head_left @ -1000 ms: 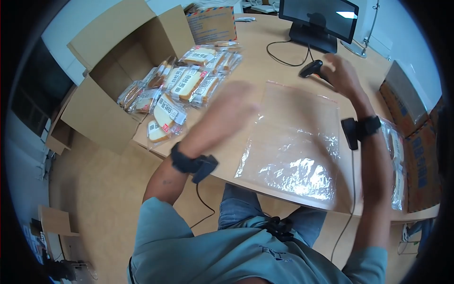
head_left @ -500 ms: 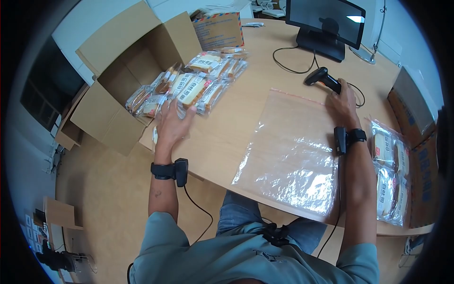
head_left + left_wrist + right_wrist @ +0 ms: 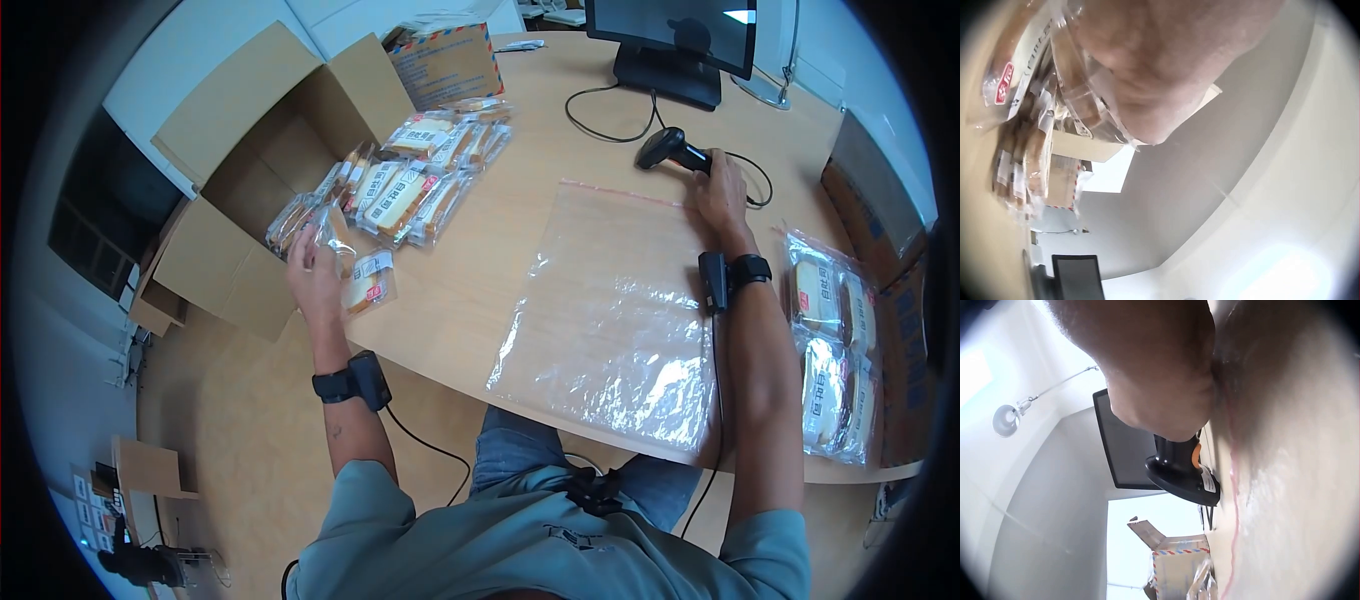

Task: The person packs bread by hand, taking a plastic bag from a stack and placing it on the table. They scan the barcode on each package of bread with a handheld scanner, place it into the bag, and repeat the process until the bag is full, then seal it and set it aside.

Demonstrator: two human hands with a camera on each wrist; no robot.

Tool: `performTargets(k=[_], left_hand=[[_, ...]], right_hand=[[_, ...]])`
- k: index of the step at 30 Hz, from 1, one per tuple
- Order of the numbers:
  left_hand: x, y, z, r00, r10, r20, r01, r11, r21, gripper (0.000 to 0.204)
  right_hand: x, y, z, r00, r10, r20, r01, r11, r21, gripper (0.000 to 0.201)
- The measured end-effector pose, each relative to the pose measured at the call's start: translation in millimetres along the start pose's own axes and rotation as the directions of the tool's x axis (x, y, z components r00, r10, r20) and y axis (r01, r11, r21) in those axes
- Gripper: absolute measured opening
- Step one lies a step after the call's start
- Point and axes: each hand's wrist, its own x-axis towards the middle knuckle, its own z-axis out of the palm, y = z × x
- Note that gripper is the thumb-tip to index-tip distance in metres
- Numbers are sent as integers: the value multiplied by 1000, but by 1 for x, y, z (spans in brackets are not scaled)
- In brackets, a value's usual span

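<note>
At the near left end of the bread pile, my left hand (image 3: pixel 312 275) grips a clear-wrapped bread packet (image 3: pixel 338 238), tilted up from the table. The left wrist view shows that wrapper (image 3: pixel 1075 87) against the hand (image 3: pixel 1160 62). Another bread packet (image 3: pixel 368 283) lies just to the right of it. My right hand (image 3: pixel 722 195) holds the handle of a black barcode scanner (image 3: pixel 662 150), its head pointing left. In the right wrist view the scanner (image 3: pixel 1182 478) shows an orange trigger, and the fingers are mostly hidden. A large clear plastic bag (image 3: pixel 610 320) lies flat between the hands.
Several wrapped breads (image 3: pixel 400 195) spill from an open cardboard box (image 3: pixel 235 245) on the left. A bag of bread packets (image 3: pixel 830 345) lies at the right beside another carton (image 3: pixel 905 340). A monitor (image 3: pixel 680 45) stands at the back, with a cable (image 3: pixel 590 125) nearby.
My left hand went from over the table's middle to the pile's near end, then raised a bread packet there. My right hand came down onto the scanner handle and stays on it.
</note>
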Motion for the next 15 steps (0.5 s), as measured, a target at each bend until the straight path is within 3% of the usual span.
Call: performTargets(k=[2, 3, 5, 6, 8, 12, 14, 15], left_hand=[[-8, 30, -3, 948, -300, 104, 317, 865, -389, 49], [-8, 23, -4, 947, -304, 101, 318, 865, -387, 49], [-6, 14, -3, 912, -319, 259, 411, 731, -546, 53], [-5, 11, -3, 912, -317, 260, 409, 731, -545, 53], [-13, 25, -4, 831, -351, 432, 539, 315, -781, 55], [-7, 4, -12, 814, -343, 469, 548, 185, -815, 56], [-9, 9, -14, 755, -278, 594, 611, -31, -791, 58], [-11, 11, -15, 756, -278, 592, 609, -30, -792, 58]], right_hand=[[-1, -1, 1, 1000, -8, 12, 8, 1000, -14, 29], [-1, -1, 1, 1000, -6, 16, 6, 1000, -11, 28], [-1, -1, 2, 1000, -4, 18, 4, 1000, -7, 28], [-1, -1, 3, 1000, -1, 15, 1, 1000, -4, 30], [-3, -1, 2, 1000, 2, 14, -2, 1000, -3, 32], [-3, -2, 1, 1000, -22, 14, 23, 1000, -18, 37], [-2, -6, 1, 1000, -11, 28, 12, 999, -31, 39], [-2, -7, 0, 1000, -2, 28, 3, 999, -41, 38]])
